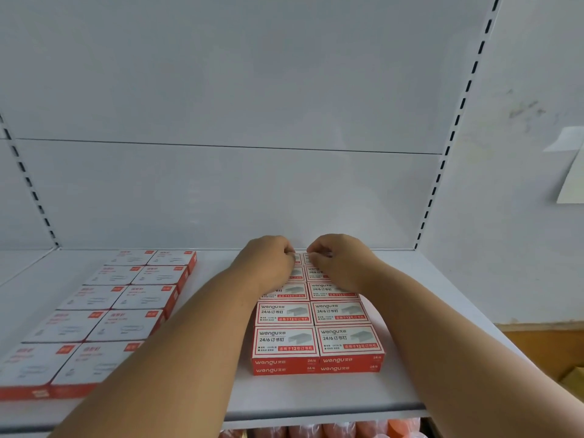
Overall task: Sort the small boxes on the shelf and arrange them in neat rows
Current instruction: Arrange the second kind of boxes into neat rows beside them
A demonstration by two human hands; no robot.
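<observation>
Small red-and-white staple boxes [316, 339] lie in two columns, two layers high, running from the shelf's front toward its back wall. My left hand [268, 263] and my right hand [341, 263] both reach to the far end of these columns. Each hand's fingers are curled down onto a rearmost box [302, 258], left on the left column, right on the right one. The hands hide most of those rear boxes. Whether the fingers grip or only press them is not visible.
A second block of larger white-and-red paper-clip boxes [104, 314] lies in two columns on the left of the white shelf [420, 311]. The shelf's back panel [221, 191] stands just behind the hands. Orange packages [347, 429] show on the level below.
</observation>
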